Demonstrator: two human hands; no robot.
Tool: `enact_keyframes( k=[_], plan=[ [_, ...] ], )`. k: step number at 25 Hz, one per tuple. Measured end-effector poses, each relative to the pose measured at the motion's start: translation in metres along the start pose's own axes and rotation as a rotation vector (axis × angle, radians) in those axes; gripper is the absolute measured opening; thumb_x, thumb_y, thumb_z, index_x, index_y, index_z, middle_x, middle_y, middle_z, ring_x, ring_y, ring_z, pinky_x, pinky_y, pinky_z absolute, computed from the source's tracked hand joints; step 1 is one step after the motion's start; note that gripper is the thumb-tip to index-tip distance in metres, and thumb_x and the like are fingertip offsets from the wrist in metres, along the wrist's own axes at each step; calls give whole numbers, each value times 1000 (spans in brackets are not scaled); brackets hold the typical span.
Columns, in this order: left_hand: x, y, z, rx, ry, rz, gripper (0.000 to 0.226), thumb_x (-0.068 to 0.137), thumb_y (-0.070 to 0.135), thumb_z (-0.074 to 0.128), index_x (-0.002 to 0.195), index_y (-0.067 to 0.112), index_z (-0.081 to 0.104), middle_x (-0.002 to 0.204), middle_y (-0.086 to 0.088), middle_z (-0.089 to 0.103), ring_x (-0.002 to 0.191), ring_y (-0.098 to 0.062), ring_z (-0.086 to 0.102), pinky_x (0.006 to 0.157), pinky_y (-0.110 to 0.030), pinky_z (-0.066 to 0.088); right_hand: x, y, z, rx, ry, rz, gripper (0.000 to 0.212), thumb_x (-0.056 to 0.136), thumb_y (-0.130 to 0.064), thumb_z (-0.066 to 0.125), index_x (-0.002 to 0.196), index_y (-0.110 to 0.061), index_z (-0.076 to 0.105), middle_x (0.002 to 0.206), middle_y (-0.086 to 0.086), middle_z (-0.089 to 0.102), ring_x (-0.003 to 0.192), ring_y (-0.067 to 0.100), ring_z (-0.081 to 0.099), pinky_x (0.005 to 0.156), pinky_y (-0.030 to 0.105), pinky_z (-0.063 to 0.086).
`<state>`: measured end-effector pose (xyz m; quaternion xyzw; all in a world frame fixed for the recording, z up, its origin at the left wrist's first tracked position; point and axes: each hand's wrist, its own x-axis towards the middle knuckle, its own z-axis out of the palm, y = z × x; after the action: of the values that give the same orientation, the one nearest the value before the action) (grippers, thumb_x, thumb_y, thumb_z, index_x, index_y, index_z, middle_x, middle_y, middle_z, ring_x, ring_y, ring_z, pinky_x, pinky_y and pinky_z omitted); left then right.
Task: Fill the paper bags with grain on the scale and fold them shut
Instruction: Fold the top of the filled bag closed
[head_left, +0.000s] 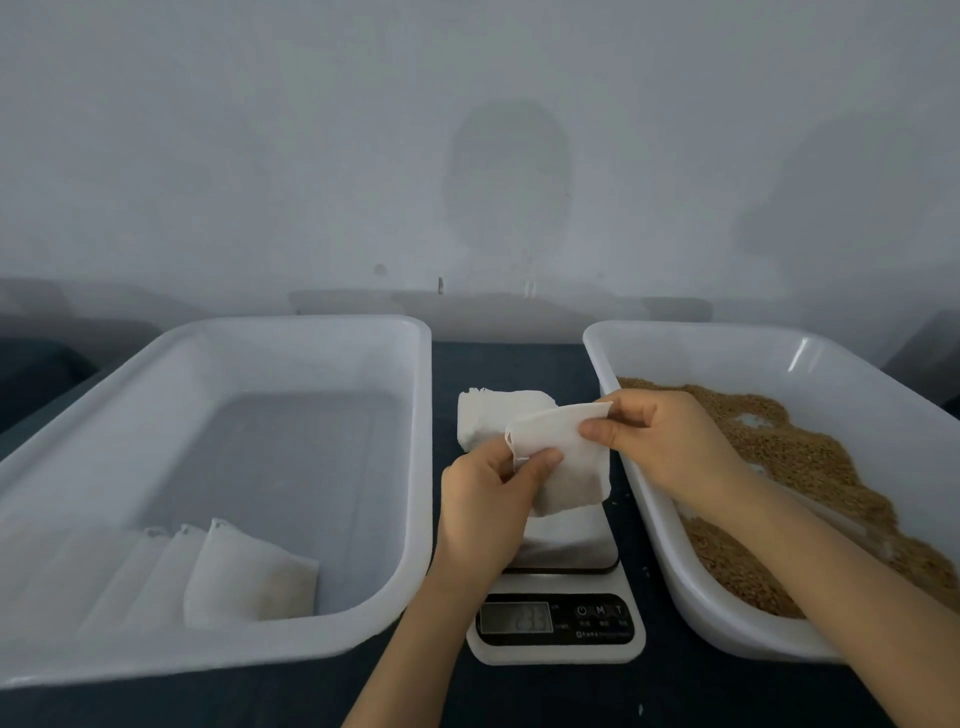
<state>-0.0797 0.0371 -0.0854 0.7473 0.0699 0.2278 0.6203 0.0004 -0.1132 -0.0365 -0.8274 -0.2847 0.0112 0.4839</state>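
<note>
Closest to us sits the scale (558, 621), in the middle where both hands can reach it. Its little screen is too blurry to read. Just above its shiny plate the two hands hold one paper bag (561, 467). The bag looks flat and empty, and it does not seem to sit on the plate yet.

The left hand (483, 504) pinches the bag's left edge between thumb and fingers. The right hand (670, 441) pinches the top right corner the same way. I think they pull at two sides so that the mouth of the bag opens for the grain.

On the left is a white tub (291, 325) with done bags (249, 577) lying in its near corner, so this looks like the place for finished ones. On the right is another tub (675, 332) with brown grain (810, 467) in it, right beside the right hand, handy for scooping.

Behind the held bag lies a small pile of empty bags (493, 415) on the dark table, between the two tubs. Many are left to fill. Farthest back is a plain grey wall
</note>
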Motion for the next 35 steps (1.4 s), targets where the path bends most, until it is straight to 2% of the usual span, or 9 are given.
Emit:
enact_keyframes(
  k=[2,5,7,12,15,19,25,29,35],
  plan=[
    [-6,8,1,26,10,-30,11,87,27,66,96,22,70,85,3,73,81,-9,68,74,-29,57,-1,-4,-1,66,40,5,9,82,-21,69,78,-29,70,76,-17,71,69,-4,65,59,4,43],
    [-16,29,-7,102,-19,-16,15,88,33,64,102,35,63,84,15,70,81,7,62,64,-9,49,-5,-11,-4,112,24,-11,5,78,-27,69,77,-31,72,77,-15,72,72,-3,65,61,7,45],
    [-18,45,-17,157,-51,28,27,84,39,67,111,41,60,91,19,70,86,12,61,64,-2,46,-10,-16,-4,121,-42,-40,12,74,-35,66,81,-32,75,83,-13,72,79,-1,66,66,13,46],
    [-15,87,-42,519,-102,111,11,90,28,60,91,25,70,80,9,68,72,-5,62,61,-14,49,-16,-28,-3,195,-84,-56,21,70,-41,61,83,-31,74,80,-9,73,76,2,67,66,11,45],
    [-11,103,-82,488,-15,34,15,88,23,60,74,25,65,65,8,67,52,-1,59,49,-11,46,-16,-28,-6,183,-56,-72,22,81,-39,55,93,-30,71,78,-8,73,75,1,67,69,8,44],
    [-5,104,-146,503,67,-188,11,93,21,54,86,15,60,60,0,71,50,-18,68,44,-25,53,-13,-22,-7,159,-2,-14,18,92,-25,52,93,-28,70,78,-8,73,71,4,67,77,22,44],
    [-11,54,-175,535,-99,-606,11,94,6,49,90,8,59,78,-15,73,65,-27,72,58,-31,59,-10,-18,-7,122,42,37,20,94,-21,52,88,-26,70,74,-11,73,66,3,65,70,20,43],
    [-17,34,-185,610,-153,-704,15,90,2,47,97,8,58,87,-16,72,73,-27,72,66,-32,60,-8,-13,-7,94,63,77,21,94,-19,52,86,-24,70,71,-9,72,63,3,65,62,13,41],
    [-7,48,-186,785,-316,-837,31,90,13,57,119,14,48,84,-7,75,71,-22,73,61,-29,58,-4,-9,-6,62,139,129,21,94,-20,51,85,-24,70,71,-9,71,68,9,65,60,18,39]
  ],
)
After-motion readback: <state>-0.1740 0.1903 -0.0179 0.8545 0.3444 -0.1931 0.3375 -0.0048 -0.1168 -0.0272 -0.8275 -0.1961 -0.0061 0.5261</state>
